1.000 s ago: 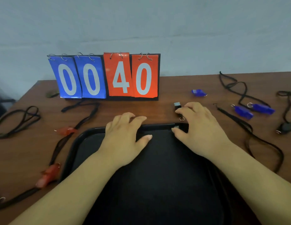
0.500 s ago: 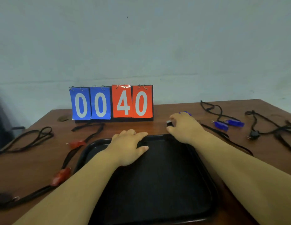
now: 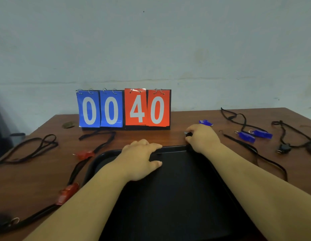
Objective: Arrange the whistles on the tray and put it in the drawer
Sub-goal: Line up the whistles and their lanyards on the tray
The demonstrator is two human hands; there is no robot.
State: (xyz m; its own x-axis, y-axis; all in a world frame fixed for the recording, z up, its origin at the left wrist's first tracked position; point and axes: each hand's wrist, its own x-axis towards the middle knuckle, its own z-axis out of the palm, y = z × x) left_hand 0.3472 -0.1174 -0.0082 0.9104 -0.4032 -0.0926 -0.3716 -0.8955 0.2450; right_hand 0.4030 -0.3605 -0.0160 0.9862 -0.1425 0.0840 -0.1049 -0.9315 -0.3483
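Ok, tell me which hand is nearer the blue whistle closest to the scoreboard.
Right. The right hand sits just in front of the blue whistle, pinching a black whistle; the left hand rests on the far rim of the tray, farther off to the left.

Brown wooden table against pale (scuffed) wall.

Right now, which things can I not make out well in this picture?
Head view only:
- Black whistle: mostly covered by the right hand pinching it.
- Tray: near edge cut off by the frame's bottom.
- Small dark thing left of the scoreboard: too small to name.
- Drawer: not in view.
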